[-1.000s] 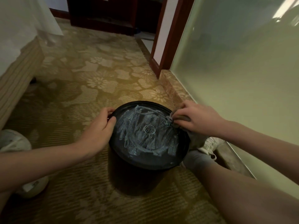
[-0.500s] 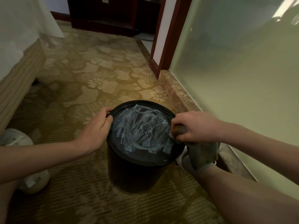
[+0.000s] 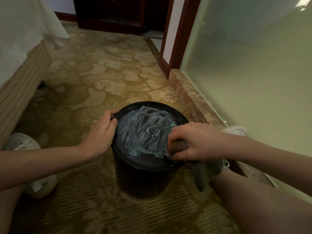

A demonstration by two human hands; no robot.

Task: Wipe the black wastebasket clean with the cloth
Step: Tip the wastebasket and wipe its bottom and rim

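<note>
A patterned carpet [image 3: 104, 78] is lying beside a frosted glass panel [image 3: 253, 65]. The black wastebasket [image 3: 141, 179] is standing upside down on the carpet, its upturned base showing pale wipe streaks. The left hand [image 3: 99, 134] is gripping its left rim, fingers curled over the edge. The right hand [image 3: 197, 141] is clutching the grey cloth [image 3: 204, 174], pressing it on the base's right edge. A round moulded emblem [image 3: 153, 130] is sitting at the centre; its writing cannot be read.

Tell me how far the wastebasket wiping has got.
Done: the upturned wastebasket has wet wipe streaks across most of its base. In hand: right hand grips the cloth at its near right edge, left hand steadies the rim. Left: side wall shows no streaks; inside hidden.
</note>
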